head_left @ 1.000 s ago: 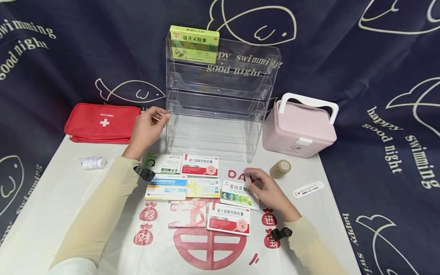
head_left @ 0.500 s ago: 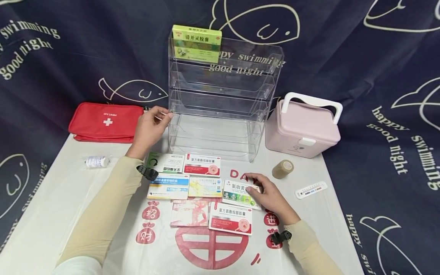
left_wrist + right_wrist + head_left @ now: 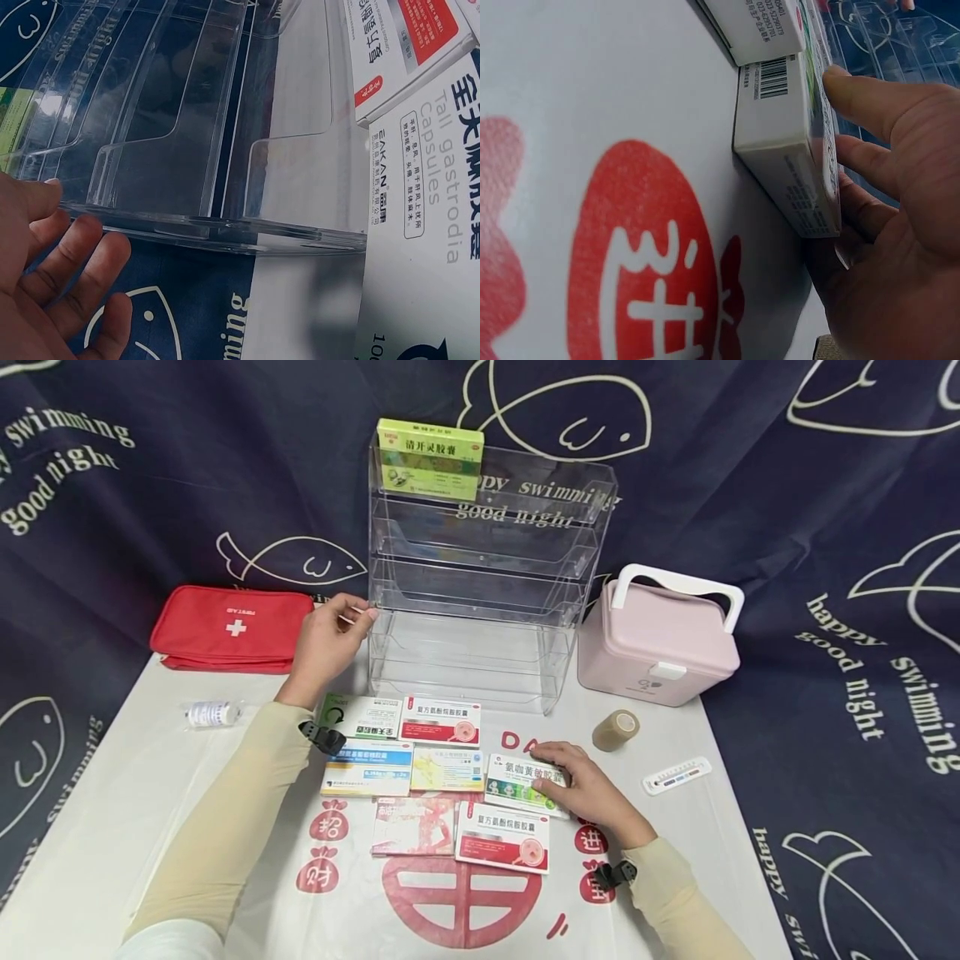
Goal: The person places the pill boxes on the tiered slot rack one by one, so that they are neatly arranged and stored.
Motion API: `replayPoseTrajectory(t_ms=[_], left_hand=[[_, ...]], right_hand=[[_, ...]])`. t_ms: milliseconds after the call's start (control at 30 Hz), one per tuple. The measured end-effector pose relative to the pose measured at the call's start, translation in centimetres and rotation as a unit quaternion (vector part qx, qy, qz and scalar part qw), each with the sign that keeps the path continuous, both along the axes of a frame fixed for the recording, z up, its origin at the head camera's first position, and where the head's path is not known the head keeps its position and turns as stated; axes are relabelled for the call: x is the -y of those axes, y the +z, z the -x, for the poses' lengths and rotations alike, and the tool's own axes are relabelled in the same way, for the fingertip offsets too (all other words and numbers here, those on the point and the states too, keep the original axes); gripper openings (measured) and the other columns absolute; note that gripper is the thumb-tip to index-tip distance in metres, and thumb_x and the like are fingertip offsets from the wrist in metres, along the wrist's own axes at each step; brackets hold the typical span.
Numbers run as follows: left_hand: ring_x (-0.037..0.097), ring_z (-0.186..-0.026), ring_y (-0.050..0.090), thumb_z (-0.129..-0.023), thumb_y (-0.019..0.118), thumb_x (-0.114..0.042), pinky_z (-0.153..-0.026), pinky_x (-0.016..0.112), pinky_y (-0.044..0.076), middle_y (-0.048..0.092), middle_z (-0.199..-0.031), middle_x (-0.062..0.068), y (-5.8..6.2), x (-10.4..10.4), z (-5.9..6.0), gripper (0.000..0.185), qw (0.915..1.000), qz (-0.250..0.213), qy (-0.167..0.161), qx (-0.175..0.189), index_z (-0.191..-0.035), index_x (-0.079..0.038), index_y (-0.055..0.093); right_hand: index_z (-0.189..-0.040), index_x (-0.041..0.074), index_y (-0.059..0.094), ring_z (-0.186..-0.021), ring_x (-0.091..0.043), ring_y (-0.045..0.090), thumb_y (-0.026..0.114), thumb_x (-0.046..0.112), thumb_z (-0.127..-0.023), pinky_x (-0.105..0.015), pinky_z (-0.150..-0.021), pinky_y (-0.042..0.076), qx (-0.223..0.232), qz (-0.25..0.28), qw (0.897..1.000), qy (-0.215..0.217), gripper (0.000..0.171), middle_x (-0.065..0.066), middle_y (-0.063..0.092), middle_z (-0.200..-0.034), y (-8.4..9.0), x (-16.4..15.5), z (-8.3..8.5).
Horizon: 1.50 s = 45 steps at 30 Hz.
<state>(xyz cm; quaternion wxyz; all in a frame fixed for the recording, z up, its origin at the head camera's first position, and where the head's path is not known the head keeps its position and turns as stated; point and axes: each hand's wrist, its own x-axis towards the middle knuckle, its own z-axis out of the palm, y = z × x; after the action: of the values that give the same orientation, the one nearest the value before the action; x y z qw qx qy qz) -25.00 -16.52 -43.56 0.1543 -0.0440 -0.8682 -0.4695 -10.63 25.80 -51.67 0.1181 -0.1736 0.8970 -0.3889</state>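
Observation:
At the left side of the clear acrylic display rack (image 3: 468, 643), my left hand (image 3: 330, 639) pinches the side edge between thumb and index finger. The other fingers curl loosely outside the panel, as the left wrist view shows. My right hand (image 3: 588, 785) is at a white and green medicine box (image 3: 517, 781) lying flat on the table. Its thumb (image 3: 870, 97) lies over the printed face and the fingers curve round the far edge and end. Beside it lie a yellow and white box (image 3: 447, 770) and a red and white box (image 3: 502, 837).
Several more medicine boxes, including a blue and white one (image 3: 366, 768), lie in rows. A green box (image 3: 431, 460) stands in the rack's top tier. Around are a red first-aid pouch (image 3: 232, 631), small bottle (image 3: 212, 714), pink case (image 3: 660, 643), tape roll (image 3: 616, 730) and thermometer strip (image 3: 677, 776).
My right hand has come down onto the white and green medicine box, its thumb now lower on the face. My left hand stays at the rack's edge. The head view has shifted slightly.

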Motion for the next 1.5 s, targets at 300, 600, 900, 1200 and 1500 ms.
replayPoseTrajectory(t_ms=[300, 600, 900, 1200, 1500], left_hand=[[0.023, -0.077, 0.063, -0.099, 0.07, -0.027, -0.072, 0.032, 0.045, 0.069, -0.093, 0.011, 0.1, 0.0, -0.1, 0.025, 1.0, 0.001, 0.004, 0.0, -0.11, -0.005, 0.069], [0.024, -0.076, 0.063, -0.099, 0.069, -0.027, -0.072, 0.03, 0.045, 0.069, -0.092, 0.012, -0.1, 0.0, -0.2, 0.025, 1.0, -0.002, 0.005, -0.003, -0.109, -0.004, 0.069], [0.024, -0.078, 0.063, -0.099, 0.069, -0.028, -0.073, 0.032, 0.046, 0.069, -0.093, 0.011, 0.0, 0.0, -0.3, 0.026, 1.0, 0.002, 0.001, -0.001, -0.11, -0.005, 0.069], [0.022, -0.076, 0.063, -0.099, 0.07, -0.028, -0.072, 0.031, 0.046, 0.07, -0.092, 0.011, 0.1, -0.1, -0.2, 0.025, 1.0, -0.004, 0.001, -0.002, -0.11, -0.005, 0.07], [0.022, -0.074, 0.063, -0.098, 0.07, -0.028, -0.07, 0.028, 0.045, 0.07, -0.092, 0.01, 0.0, -0.2, -0.2, 0.026, 1.0, -0.008, 0.002, -0.001, -0.11, -0.005, 0.07]], right_hand=[[-0.137, 0.014, 0.064, -0.135, -0.025, 0.041, 0.079, 0.036, -0.09, -0.055, -0.109, 0.032, 0.003, -0.012, 1.0, 0.011, 0.053, -0.002, 0.05, -0.143, 0.0, 0.1, 0.0], [-0.134, 0.005, 0.065, -0.138, -0.03, 0.042, 0.079, 0.03, -0.091, -0.054, -0.111, 0.032, -0.011, -0.022, 1.0, 0.015, 0.052, -0.004, 0.052, -0.145, 0.3, 0.1, 0.0], [-0.141, 0.001, 0.058, -0.129, -0.028, 0.051, 0.082, 0.03, -0.088, -0.048, -0.099, 0.045, -0.026, -0.045, 0.999, 0.016, 0.064, -0.01, 0.052, -0.146, 1.0, -0.8, -0.1], [-0.13, 0.007, 0.067, -0.13, -0.029, 0.05, 0.083, 0.028, -0.087, -0.047, -0.095, 0.046, -0.036, -0.046, 0.998, 0.03, 0.051, -0.008, 0.052, -0.146, 0.7, -1.3, 0.0], [-0.126, 0.01, 0.067, -0.092, -0.02, 0.06, 0.087, 0.019, -0.083, -0.038, -0.075, 0.051, -0.035, 0.016, 0.999, -0.005, 0.048, -0.004, 0.064, -0.126, 1.0, -0.9, 0.2]])
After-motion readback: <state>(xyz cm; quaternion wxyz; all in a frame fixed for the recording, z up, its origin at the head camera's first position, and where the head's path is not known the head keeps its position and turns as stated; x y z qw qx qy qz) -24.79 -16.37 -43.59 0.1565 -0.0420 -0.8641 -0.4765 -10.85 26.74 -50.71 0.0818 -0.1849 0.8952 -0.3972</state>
